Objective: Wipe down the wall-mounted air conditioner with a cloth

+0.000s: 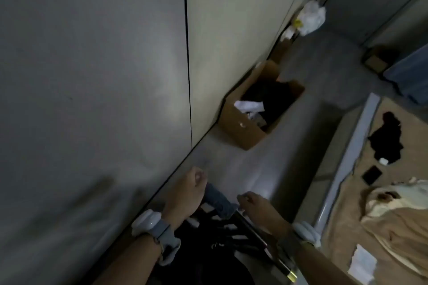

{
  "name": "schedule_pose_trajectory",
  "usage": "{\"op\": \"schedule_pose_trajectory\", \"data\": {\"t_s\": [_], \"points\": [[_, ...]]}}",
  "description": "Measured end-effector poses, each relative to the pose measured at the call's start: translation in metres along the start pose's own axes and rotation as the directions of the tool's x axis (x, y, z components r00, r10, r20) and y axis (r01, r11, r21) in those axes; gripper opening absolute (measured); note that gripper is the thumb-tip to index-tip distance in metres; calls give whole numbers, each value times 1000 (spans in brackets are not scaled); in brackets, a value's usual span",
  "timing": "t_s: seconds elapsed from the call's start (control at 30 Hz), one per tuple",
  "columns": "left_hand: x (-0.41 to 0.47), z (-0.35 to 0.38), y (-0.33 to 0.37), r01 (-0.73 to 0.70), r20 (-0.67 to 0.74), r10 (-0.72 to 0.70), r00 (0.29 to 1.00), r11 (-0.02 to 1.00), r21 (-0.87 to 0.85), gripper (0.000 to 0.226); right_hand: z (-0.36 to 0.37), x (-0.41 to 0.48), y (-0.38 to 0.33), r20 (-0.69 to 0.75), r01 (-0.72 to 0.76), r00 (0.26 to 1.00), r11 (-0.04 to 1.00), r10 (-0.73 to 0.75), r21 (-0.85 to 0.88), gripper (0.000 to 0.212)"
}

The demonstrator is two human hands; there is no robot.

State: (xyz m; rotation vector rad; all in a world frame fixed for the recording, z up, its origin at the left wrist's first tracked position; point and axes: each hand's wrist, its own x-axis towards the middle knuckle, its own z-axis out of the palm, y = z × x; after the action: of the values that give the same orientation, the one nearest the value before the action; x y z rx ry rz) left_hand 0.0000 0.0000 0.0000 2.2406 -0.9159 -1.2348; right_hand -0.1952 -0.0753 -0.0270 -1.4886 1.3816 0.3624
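Observation:
The view is tilted and dim, and no air conditioner shows in it. A blue-grey cloth [217, 199] stretches between my two hands low in the middle. My left hand [187, 192] is curled into a fist at the cloth's left end, close to the wall. My right hand [257, 203] pinches the cloth's right end with its fingertips. Each wrist wears a pale band with a white device.
A grey panelled wall [92, 76] fills the left. An open cardboard box [243, 132] with paper and dark items stands on the floor against it, and a white plastic bag [310, 17] lies farther off. A bed with tan bedding [382, 227] is at the right. Dark objects and a yellow-tipped rod [290, 274] lie under my hands.

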Motion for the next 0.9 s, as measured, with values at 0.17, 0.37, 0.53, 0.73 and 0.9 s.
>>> {"op": "schedule_pose_trajectory", "data": {"t_s": [0.17, 0.37, 0.53, 0.73, 0.9], "points": [[48, 57, -42, 83, 45, -81, 996, 995, -46, 24, 45, 72, 52, 16, -111, 993, 981, 115, -160, 42], [62, 99, -88, 182, 184, -167, 969, 981, -70, 18, 86, 132, 102, -34, -318, 948, 930, 317, -184, 72], [56, 94, -113, 235, 186, -218, 958, 969, -80, 18, 96, 153, 93, -50, -373, 924, 922, 380, 105, 54], [42, 65, -123, 256, 104, -252, 962, 966, -27, 19, 97, 131, 61, -136, -221, 948, 902, 288, 372, 32], [25, 7, -101, 179, -28, -179, 983, 984, 9, 15, 73, 83, 7, -135, -48, 978, 808, 156, 588, 12]]}}
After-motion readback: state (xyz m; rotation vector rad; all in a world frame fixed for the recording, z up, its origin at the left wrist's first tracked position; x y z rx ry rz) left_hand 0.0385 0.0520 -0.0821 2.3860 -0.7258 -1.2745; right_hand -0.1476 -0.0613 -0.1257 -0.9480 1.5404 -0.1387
